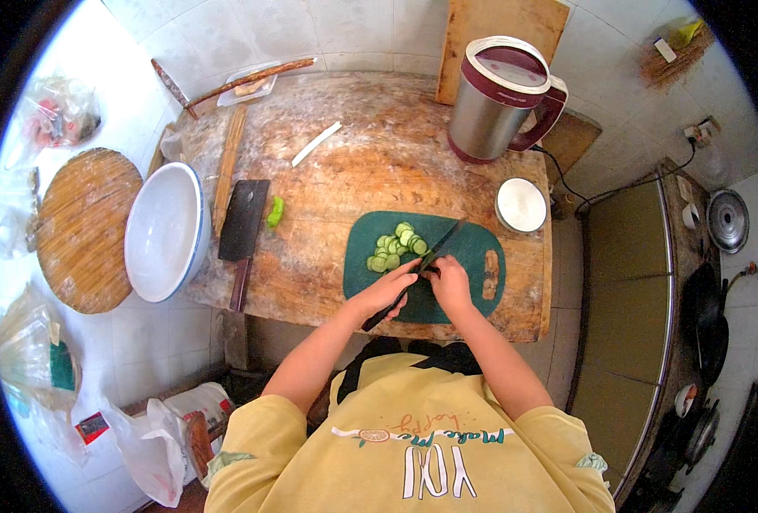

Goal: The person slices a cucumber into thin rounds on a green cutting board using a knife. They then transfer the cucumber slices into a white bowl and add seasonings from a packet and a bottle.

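Note:
A green cutting board (468, 242) lies near the front of the wooden table, with a pile of cucumber slices (389, 248) on it. My left hand (387, 291) is closed round the black handle of a kitchen knife (442, 244), its dark blade slanting up and to the right over the board. Beside the blade, my right hand (450, 280) has its fingers bent together close to the knife. Whatever those fingers hold is hidden.
A cleaver (244, 221) and a green pepper piece (275, 211) lie left of the board. A white basin (167, 231) stands at the table's left edge. Toward the right are a white bowl (521, 205) and a steel soymilk maker (497, 107) with a maroon lid.

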